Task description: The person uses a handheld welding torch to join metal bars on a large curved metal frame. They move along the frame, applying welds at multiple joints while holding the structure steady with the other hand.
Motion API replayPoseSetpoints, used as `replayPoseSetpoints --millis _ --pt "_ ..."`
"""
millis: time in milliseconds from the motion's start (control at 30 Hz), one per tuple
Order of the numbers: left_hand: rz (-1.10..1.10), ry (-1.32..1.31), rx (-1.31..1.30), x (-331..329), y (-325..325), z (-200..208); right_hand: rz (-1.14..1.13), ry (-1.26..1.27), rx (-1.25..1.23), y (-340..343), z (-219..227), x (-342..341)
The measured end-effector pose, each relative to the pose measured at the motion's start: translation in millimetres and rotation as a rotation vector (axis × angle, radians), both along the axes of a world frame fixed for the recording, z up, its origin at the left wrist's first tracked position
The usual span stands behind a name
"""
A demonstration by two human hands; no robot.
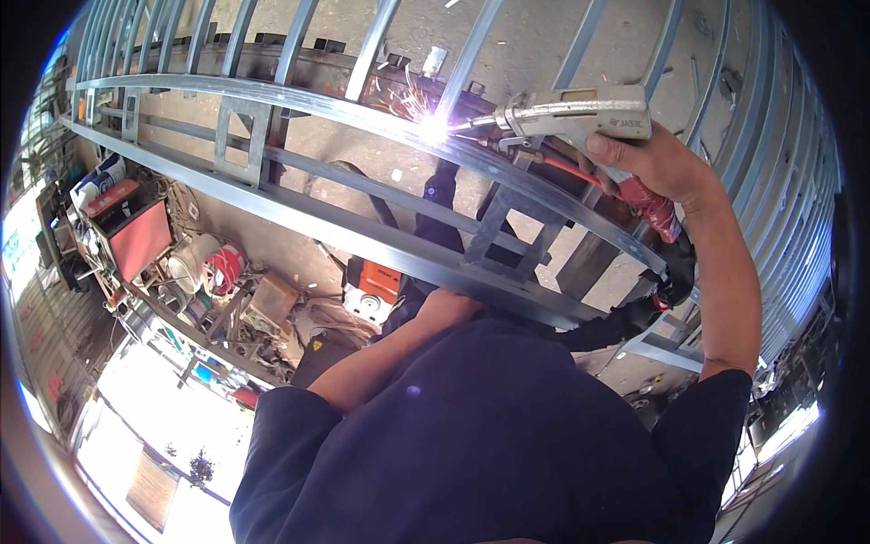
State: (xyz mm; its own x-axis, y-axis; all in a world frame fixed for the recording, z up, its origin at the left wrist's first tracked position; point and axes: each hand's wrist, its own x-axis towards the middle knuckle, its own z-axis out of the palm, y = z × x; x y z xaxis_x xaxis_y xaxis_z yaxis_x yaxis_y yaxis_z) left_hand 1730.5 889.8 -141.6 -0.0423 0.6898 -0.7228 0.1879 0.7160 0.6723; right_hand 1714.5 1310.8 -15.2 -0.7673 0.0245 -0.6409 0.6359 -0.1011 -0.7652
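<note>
My right hand [666, 168] is wrapped round the red grip of a grey handheld welding gun [575, 113]. Its thin nozzle points left, and a bright arc with flying sparks burns where the tip meets the long curved rail of a steel frame [317, 104]. The glare hides the exact contact spot. Close to my body, my left hand [449, 308] is curled against the near steel rail [362, 243]; its fingertips are partly hidden. Short upright brackets [243, 140] join the rails, and parallel steel bars [476, 50] stretch away on the far side.
A black cable [675, 272] trails from the gun beneath my right forearm. Below the frame sits an orange and white machine [373, 286]. To the left are a red box [138, 238], a white bucket [192, 261] and scattered clutter. Dark steel beams [594, 263] lie under the frame.
</note>
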Motion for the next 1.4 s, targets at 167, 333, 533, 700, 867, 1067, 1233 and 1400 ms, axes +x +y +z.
replayPoseSetpoints --millis 167,333,533,700,867,1067,1233,1400 --pt "-0.180 0.096 0.123 -11.8 15.0 18.4 -0.004 0.025 0.011 -0.6 -1.1 1.3" --pt "-0.146 0.101 0.137 -10.9 16.2 22.4 0.003 0.004 -0.007 2.6 -0.9 3.9" --pt "-0.104 0.076 0.138 0.2 9.9 11.1 -0.021 -0.041 0.052 4.7 -0.3 14.3" --pt "-0.109 0.113 0.185 11.7 11.8 10.2 -0.054 0.053 0.068 -5.5 3.8 22.9" --pt "-0.228 0.173 0.219 22.2 11.2 6.7 -0.025 0.037 0.069 -5.6 -0.9 18.9" --pt "-0.208 0.218 0.244 29.4 7.4 8.2 -0.019 0.138 0.102 -6.3 -13.1 20.2" --pt "-0.222 0.244 0.254 34.2 5.2 7.4 -0.006 0.147 0.147 -9.2 -11.3 20.9" --pt "-0.194 0.225 0.304 42.5 -2.4 -9.3 -0.055 0.154 0.105 -14.7 -2.4 18.2"
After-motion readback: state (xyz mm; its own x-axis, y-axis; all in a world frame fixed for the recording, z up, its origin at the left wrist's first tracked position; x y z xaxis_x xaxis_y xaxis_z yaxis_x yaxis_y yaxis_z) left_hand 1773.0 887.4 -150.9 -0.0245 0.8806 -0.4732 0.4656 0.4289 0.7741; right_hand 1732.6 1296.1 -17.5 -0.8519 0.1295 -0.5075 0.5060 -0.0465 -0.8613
